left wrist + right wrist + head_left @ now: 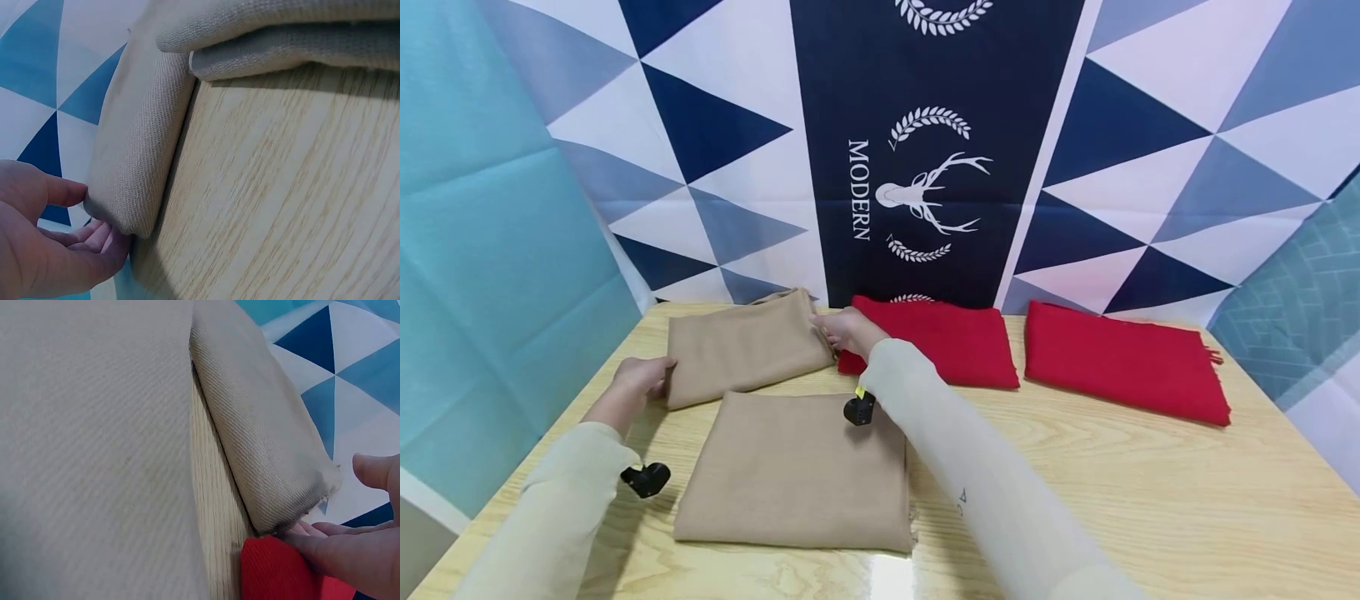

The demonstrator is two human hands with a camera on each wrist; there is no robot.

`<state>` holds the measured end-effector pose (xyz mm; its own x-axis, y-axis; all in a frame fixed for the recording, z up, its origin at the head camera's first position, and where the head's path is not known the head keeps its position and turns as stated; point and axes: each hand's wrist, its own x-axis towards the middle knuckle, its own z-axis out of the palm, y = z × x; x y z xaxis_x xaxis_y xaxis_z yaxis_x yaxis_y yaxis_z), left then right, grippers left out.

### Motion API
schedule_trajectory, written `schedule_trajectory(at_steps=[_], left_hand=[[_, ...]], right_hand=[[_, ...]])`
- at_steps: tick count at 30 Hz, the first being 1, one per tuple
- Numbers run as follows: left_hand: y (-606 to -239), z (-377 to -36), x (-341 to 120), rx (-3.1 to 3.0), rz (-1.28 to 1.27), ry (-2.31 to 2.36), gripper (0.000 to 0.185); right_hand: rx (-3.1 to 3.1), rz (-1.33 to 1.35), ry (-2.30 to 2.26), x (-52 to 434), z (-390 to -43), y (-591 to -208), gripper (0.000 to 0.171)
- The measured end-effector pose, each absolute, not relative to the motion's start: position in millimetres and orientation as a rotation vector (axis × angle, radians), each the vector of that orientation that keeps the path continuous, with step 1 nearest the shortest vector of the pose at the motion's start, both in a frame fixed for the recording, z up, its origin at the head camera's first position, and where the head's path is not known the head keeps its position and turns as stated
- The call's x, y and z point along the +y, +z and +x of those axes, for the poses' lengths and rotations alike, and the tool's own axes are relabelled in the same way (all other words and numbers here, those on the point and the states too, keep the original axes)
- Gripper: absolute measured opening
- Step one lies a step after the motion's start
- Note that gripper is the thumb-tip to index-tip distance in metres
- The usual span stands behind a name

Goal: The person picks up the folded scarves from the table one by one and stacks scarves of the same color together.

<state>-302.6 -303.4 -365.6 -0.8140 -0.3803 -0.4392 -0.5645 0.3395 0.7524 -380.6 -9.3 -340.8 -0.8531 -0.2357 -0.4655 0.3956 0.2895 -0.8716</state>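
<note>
Four folded cloths on a wooden table (pixel 1150 500), patterned backdrop (pixel 925 125) behind. Both hands work the far tan cloth (pixel 745 346), upper left of centre in the head view. Left hand (pixel 638 379) is at its left edge: in the left wrist view the thumb sits against the fold and the fingers (pixel 94 234) curl under it, a light pinch. Right hand (pixel 848 329) is at the cloth's right corner, fingers slid beneath and thumb above but apart from the fabric, so a loose hold. Holding opposite ends likely keeps the fold flat and square. Near tan cloth (pixel 797 471) lies just below, apart. Left red cloth (pixel 947 342) touches the right fingers; right red cloth (pixel 1123 362) sits well apart.
</note>
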Motion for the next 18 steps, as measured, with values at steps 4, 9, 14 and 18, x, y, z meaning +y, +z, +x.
schedule_trajectory(at_steps=[4,9,14,18], left_hand=[[-367.1,-304.0,-303.9,2.382,-0.852,1.521,0.063],[-368.6,-305.8,-303.9,2.371,-0.86,1.52,0.062],[-367.6,-309.4,-303.6,2.388,-0.884,1.499,0.048],[-365.0,-310.0,-303.3,2.386,-0.886,1.504,0.042]], right_hand=[[2.072,0.176,-1.582,-12.2,-381.4,-342.5,0.047],[2.128,0.246,-1.564,-18.6,-383.3,-345.1,0.04],[2.272,0.315,-1.476,-26.6,-385.7,-346.2,0.028],[2.334,0.356,-1.413,-30.1,-388.4,-346.5,0.027]])
